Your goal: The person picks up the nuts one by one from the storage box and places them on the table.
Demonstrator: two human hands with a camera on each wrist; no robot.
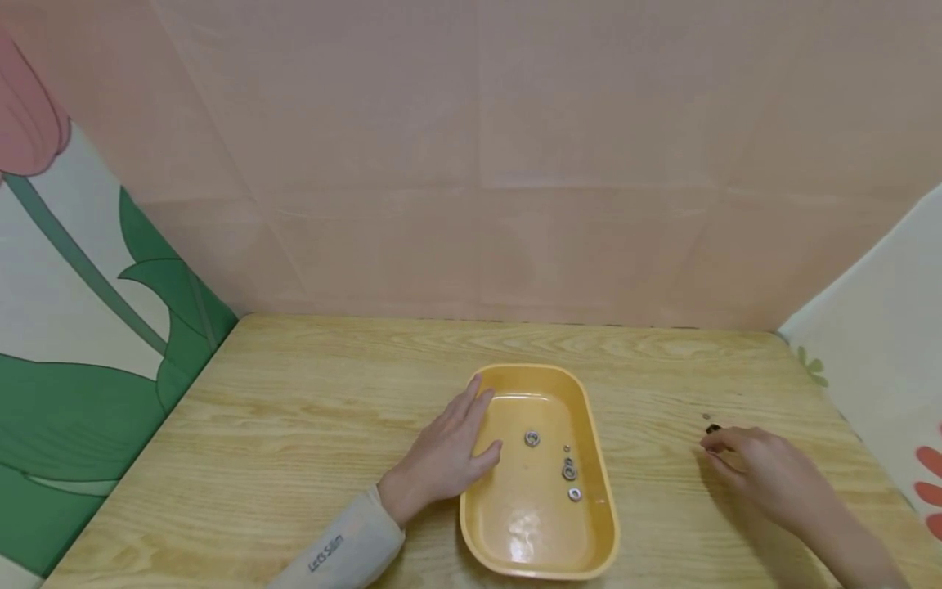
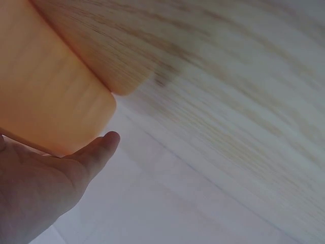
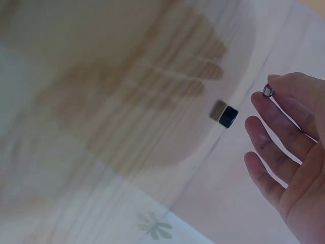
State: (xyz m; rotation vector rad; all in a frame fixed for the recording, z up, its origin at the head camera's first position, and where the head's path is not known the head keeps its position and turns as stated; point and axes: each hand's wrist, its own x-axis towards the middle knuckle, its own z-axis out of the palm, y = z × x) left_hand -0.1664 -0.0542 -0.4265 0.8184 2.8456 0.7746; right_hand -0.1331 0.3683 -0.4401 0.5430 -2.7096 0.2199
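A yellow rectangular tray (image 1: 482,540) stands on the table with several metal nuts inside, among them one nut (image 1: 531,439) lying apart from the others. My left hand (image 1: 445,450) rests over the tray's left rim, fingers straight and spread, thumb reaching over the inside. In the left wrist view the tray's outer wall (image 2: 66,96) rises beside that hand. To the right of the tray, my right hand (image 1: 769,474) is low over the table. Its thumb and index finger pinch a small metal nut (image 3: 268,91). Close to those fingertips sits a small black block (image 3: 229,117) on the tabletop.
The wood-grain table (image 1: 294,442) meets a pink cloth backdrop (image 1: 478,204) at the back. Printed cloth walls stand at both sides, with a tulip and green leaves (image 1: 169,311) on the left. A small grey spot (image 1: 706,416) shows behind the black block.
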